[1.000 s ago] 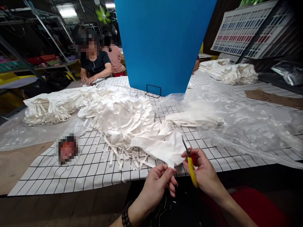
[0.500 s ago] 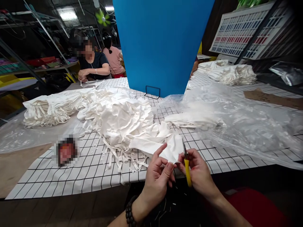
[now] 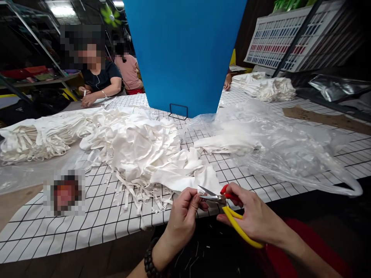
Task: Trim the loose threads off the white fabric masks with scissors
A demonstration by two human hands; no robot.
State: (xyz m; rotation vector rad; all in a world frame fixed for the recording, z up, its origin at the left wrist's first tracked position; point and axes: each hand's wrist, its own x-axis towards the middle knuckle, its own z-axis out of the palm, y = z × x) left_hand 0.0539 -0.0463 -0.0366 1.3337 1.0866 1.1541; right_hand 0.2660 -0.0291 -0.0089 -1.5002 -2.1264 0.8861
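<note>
My right hand grips yellow-handled thread snips with a red spring; their open blades point left toward my left hand. My left hand pinches the edge of a white cloth piece at the table's front edge, right at the blade tips. That piece trails from a big heap of white cloth with loose white strips hanging toward me.
The table has a white black-grid cover. A clear plastic bag lies at right, a blue board stands behind, stacked white pieces lie left and far right. Two people sit at back left.
The snips have swung from upright to lying sideways with blades open toward my left hand. My left hand's fingers closed onto the cloth edge. The view shifted right.
</note>
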